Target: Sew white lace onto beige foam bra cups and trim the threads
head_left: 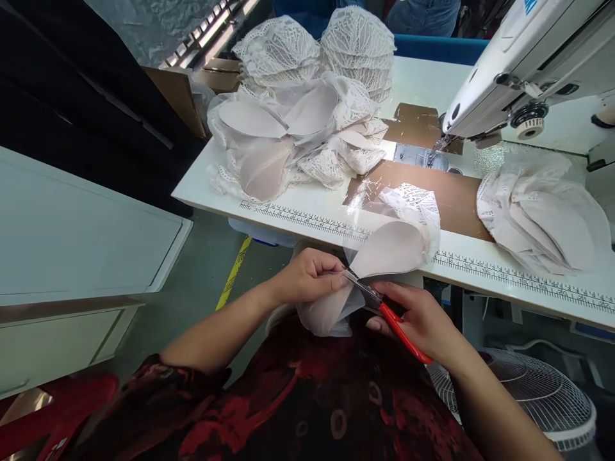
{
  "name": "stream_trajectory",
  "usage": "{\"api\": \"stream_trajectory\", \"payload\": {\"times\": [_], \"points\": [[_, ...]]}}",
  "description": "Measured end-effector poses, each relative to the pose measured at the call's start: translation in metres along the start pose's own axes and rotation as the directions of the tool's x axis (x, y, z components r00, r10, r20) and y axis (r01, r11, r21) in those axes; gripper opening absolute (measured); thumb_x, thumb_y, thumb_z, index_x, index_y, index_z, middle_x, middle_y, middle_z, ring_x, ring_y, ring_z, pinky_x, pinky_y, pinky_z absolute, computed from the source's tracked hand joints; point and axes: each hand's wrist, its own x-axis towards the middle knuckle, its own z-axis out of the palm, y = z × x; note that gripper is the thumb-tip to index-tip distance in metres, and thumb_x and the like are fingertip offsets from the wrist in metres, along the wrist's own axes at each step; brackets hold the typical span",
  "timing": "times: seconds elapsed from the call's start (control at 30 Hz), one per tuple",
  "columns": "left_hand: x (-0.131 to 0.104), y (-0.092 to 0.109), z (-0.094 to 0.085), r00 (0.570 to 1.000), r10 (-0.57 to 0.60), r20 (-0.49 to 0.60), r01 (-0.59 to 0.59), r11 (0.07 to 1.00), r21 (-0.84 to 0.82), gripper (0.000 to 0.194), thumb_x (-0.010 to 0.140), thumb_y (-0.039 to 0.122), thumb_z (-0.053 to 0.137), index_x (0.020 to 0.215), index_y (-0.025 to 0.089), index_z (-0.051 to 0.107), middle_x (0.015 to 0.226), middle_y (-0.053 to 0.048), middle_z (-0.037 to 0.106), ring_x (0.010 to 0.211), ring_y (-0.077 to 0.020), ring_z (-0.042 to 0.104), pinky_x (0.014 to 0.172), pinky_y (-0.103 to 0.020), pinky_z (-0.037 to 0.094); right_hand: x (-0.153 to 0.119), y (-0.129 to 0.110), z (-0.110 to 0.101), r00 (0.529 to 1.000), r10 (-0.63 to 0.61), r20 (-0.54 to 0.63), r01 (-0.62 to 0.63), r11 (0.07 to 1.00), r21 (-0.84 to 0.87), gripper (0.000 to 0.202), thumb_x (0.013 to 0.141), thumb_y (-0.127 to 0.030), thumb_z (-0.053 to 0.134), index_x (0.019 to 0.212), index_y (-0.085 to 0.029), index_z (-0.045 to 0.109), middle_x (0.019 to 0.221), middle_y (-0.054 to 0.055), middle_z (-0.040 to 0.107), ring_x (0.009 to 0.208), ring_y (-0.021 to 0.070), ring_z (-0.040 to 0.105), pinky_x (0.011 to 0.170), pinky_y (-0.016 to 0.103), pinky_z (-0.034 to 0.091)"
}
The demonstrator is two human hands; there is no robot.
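Note:
My left hand (317, 276) pinches the narrow joint of a pale bra piece (391, 248) at the table's front edge. One padded cup with white lace lies on the edge to the right; the other cup hangs below my fingers. In my right hand (420, 317) are scissors with red handles (401, 333), their blades pointing left to the fabric by my left fingertips. Whether the blades are parted is too small to tell.
A heap of lace cups (264, 166) covers the table's left part, with stacked lace (358, 48) behind. A white sewing machine (509, 57) stands at the right, near more layered cups (552, 218). Below right is a fan (528, 390). A person in jeans (423, 16) is behind the table.

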Motion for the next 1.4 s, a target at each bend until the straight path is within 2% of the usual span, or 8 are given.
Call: {"api": "stream_trajectory", "payload": {"times": [0.27,0.53,0.63,0.8,0.93,1.23,1.4], "points": [[0.0,0.0,-0.002,0.999,-0.025,0.035,0.026,0.999,-0.023,0.036,0.083,0.041,0.059,0.074,0.007,0.066,0.06,0.0,0.052,0.058,-0.0085,0.041,0.053,-0.019,0.033,0.002,0.0,0.005,0.998,-0.051,-0.031,0.051,0.999,0.012,0.032,0.082,-0.034,0.07,0.11,-0.021,0.064,0.082,0.0,0.067,0.07,0.0149,0.059,0.065,0.022,0.044],[0.001,0.005,0.0,0.998,-0.024,0.06,0.025,0.999,-0.022,0.034,0.085,0.039,0.057,0.072,0.008,0.064,0.059,0.002,0.047,0.057,-0.0075,0.038,0.05,-0.018,0.029,0.001,0.017,0.011,0.985,-0.138,-0.105,0.122,0.982,-0.147,0.026,0.085,-0.035,0.066,0.105,-0.019,0.065,0.074,0.004,0.069,0.06,0.0159,0.06,0.057,0.024,0.041],[-0.001,0.006,-0.001,0.999,0.001,0.054,-0.002,1.0,0.013,0.034,0.087,0.039,0.056,0.072,0.009,0.063,0.059,0.002,0.047,0.057,-0.0075,0.038,0.05,-0.018,0.029,-0.001,0.019,0.015,0.987,-0.112,-0.116,0.099,0.988,-0.115,0.026,0.085,-0.036,0.066,0.104,-0.019,0.065,0.075,0.004,0.07,0.061,0.0162,0.061,0.058,0.024,0.043],[-0.008,0.0,-0.005,0.989,0.1,0.107,-0.11,0.989,0.097,0.031,0.091,0.034,0.054,0.075,0.01,0.066,0.063,0.0,0.055,0.058,-0.0077,0.043,0.055,-0.018,0.036,-0.003,0.016,0.028,0.994,-0.072,-0.084,0.077,0.995,0.063,0.027,0.084,-0.042,0.066,0.097,-0.017,0.067,0.069,0.0,0.063,0.058,0.0126,0.054,0.055,0.021,0.042],[-0.01,-0.006,-0.004,0.985,0.133,0.114,-0.143,0.986,0.086,0.03,0.092,0.031,0.053,0.076,0.009,0.066,0.062,0.001,0.053,0.058,-0.0076,0.043,0.056,-0.018,0.036,-0.003,0.015,0.037,0.997,-0.036,-0.067,0.045,0.988,0.144,0.032,0.084,-0.048,0.065,0.089,-0.016,0.067,0.066,-0.002,0.058,0.058,0.0114,0.05,0.055,0.02,0.041],[-0.008,-0.007,0.0,0.988,0.083,0.129,-0.093,0.993,0.072,0.032,0.09,0.034,0.054,0.075,0.009,0.065,0.061,0.002,0.049,0.056,-0.0071,0.04,0.053,-0.018,0.032,-0.005,0.021,0.029,0.996,-0.073,-0.043,0.075,0.996,0.046,0.042,0.083,-0.051,0.065,0.108,-0.017,0.065,0.08,0.004,0.069,0.069,0.0164,0.061,0.064,0.024,0.046],[-0.008,-0.006,-0.001,0.99,0.071,0.118,-0.084,0.991,0.104,0.034,0.091,0.035,0.054,0.071,0.009,0.064,0.059,0.002,0.049,0.055,-0.0068,0.04,0.051,-0.017,0.031,-0.005,0.021,0.031,0.997,-0.062,-0.054,0.063,0.998,0.021,0.035,0.084,-0.049,0.064,0.099,-0.018,0.067,0.071,0.002,0.065,0.061,0.0143,0.056,0.058,0.023,0.043]]}}
